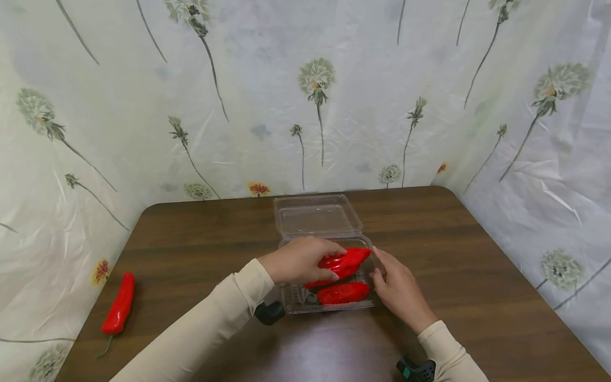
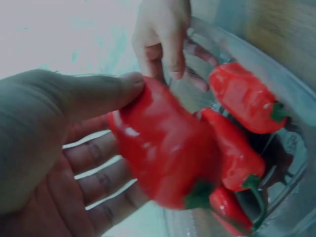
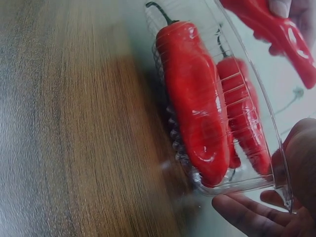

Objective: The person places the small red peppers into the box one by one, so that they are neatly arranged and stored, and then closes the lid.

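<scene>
Head view: left hand point(image 1: 298, 261) gripped red chili point(image 1: 350, 260) over clear clamshell point(image 1: 317, 235), right hand point(image 1: 397, 289) held clamshell's right edge; packing apparently underway, lowering likely called for.

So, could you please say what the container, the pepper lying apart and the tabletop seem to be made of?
Container: apparently thin, glossy clear plastic; peppers show through its ribbed wall.
Lone pepper: smooth, shiny red surface, perhaps plastic, perhaps real.
Tabletop: wood or laminate, faintly glossy, with dark grain.

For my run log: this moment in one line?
left hand: holds red pepper over container; right hand: grips container side; lid: open; another pepper: on table, left side
</scene>
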